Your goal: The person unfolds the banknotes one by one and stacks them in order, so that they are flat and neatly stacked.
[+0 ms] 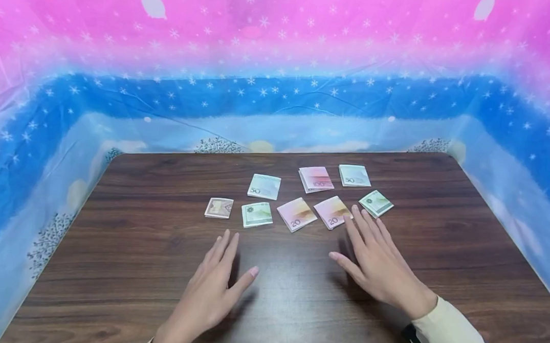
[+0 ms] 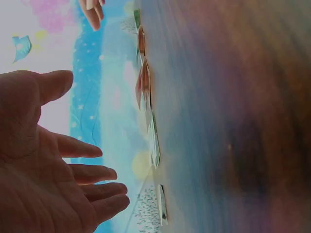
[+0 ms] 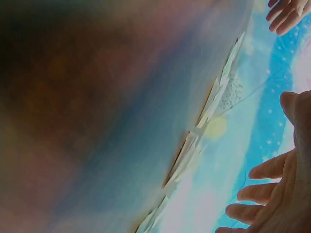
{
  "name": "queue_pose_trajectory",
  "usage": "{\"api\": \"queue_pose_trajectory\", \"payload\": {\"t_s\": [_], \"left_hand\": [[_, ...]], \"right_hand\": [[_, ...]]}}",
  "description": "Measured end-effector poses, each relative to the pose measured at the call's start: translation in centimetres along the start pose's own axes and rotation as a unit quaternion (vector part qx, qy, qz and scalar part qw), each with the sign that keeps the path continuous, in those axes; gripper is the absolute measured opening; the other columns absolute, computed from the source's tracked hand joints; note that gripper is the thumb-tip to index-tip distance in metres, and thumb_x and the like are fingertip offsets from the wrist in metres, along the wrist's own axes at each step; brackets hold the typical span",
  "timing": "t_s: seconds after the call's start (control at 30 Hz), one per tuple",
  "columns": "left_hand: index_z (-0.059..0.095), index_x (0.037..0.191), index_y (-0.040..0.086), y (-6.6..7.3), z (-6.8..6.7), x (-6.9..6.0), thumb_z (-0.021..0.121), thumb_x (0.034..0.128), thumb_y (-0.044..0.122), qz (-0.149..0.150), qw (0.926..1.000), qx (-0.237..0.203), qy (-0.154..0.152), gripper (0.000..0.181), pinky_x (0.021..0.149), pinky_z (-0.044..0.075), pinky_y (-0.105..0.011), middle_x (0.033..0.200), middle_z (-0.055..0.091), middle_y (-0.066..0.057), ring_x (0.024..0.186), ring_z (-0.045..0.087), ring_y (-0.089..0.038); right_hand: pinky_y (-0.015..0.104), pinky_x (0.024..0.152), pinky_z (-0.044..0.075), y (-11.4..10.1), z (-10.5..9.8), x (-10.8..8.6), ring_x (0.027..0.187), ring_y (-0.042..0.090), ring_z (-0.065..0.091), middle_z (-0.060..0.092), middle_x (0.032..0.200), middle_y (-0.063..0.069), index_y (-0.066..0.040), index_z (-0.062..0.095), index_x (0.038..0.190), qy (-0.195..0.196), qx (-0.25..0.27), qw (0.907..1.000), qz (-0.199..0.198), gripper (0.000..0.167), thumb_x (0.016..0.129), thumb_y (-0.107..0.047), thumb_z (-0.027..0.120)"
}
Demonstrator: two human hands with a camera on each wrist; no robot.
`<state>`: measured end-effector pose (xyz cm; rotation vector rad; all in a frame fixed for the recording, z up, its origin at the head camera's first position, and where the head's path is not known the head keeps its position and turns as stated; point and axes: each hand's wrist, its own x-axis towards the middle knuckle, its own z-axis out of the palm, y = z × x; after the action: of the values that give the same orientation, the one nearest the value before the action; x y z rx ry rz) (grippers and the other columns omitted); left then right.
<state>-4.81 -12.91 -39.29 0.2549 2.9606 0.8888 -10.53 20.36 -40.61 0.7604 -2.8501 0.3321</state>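
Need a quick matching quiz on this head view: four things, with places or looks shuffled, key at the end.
Things
1. Brown note
2. 100 note
3. Table
4. Backdrop

Places or looks
A. Dark, wood-grained
B. Pink and blue, with snowflakes
C. Left end of the front row
D. Back row, between the left 50 and the right 50

Pairs: 1-C, 2-D, 3-A, 4-B
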Motion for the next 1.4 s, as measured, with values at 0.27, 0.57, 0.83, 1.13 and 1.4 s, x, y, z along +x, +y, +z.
{"api": "queue_pose_trajectory", "payload": {"t_s": [0.27, 0.57, 0.83, 1.13, 1.4], "left_hand": [[0.036, 0.155, 0.003, -0.5, -0.5, 2.1, 0.056, 0.1014, 0.051, 0.001, 0.9985, -0.055, 0.002, 0.075, 0.114, 0.027, -0.068, 0.161, 0.031, -0.021, 0.146, 0.031, -0.045], [0.044, 0.151, 0.004, -0.4, -0.6, 4.3, 0.061, 0.1014, 0.040, -0.027, 0.9907, -0.133, 0.005, 0.063, 0.112, 0.038, -0.059, 0.150, 0.049, -0.019, 0.137, 0.048, -0.036], [0.054, 0.141, 0.000, -0.5, 0.3, 5.6, 0.068, 0.0989, 0.026, -0.021, 0.9725, -0.228, 0.044, 0.051, 0.101, 0.053, -0.046, 0.132, 0.064, -0.019, 0.117, 0.065, -0.032], [0.059, 0.135, -0.002, -0.3, 1.1, 6.5, 0.068, 0.0985, 0.017, -0.035, 0.9533, -0.296, 0.048, 0.042, 0.093, 0.057, -0.045, 0.122, 0.069, -0.020, 0.110, 0.068, -0.034], [0.061, 0.132, -0.002, 0.2, 1.5, 6.8, 0.066, 0.0994, 0.018, -0.062, 0.9338, -0.351, 0.033, 0.039, 0.086, 0.060, -0.041, 0.119, 0.069, -0.022, 0.107, 0.069, -0.034]], "right_hand": [[0.062, 0.118, 0.025, 1.6, -0.1, 3.9, 0.148, 0.044, 0.025, 0.025, 0.160, 0.030, 0.009, 0.032, 0.153, -0.014, 0.038, 0.9992, 0.007, 0.079, 0.103, -0.049, 0.053], [0.065, 0.112, 0.034, 3.3, 1.2, 9.1, 0.136, 0.050, 0.041, 0.038, 0.151, 0.034, 0.011, 0.040, 0.147, -0.041, 0.059, 0.9965, 0.043, 0.074, 0.104, -0.047, 0.053], [0.059, 0.110, 0.039, 3.9, 2.3, 12.9, 0.128, 0.048, 0.048, 0.048, 0.138, 0.033, 0.015, 0.047, 0.140, -0.060, 0.120, 0.9824, 0.130, 0.071, 0.104, -0.045, 0.052], [0.044, 0.069, 0.046, 4.2, 3.4, 15.9, 0.081, 0.033, 0.051, 0.057, 0.091, 0.019, 0.001, 0.058, 0.084, -0.041, 0.135, 0.9633, 0.229, 0.043, 0.097, -0.040, 0.065], [0.055, 0.083, 0.053, 3.7, 4.5, 17.4, 0.098, 0.041, 0.058, 0.056, 0.114, 0.026, 0.002, 0.064, 0.093, -0.038, 0.114, 0.9475, 0.296, 0.046, 0.091, -0.043, 0.073]]}}
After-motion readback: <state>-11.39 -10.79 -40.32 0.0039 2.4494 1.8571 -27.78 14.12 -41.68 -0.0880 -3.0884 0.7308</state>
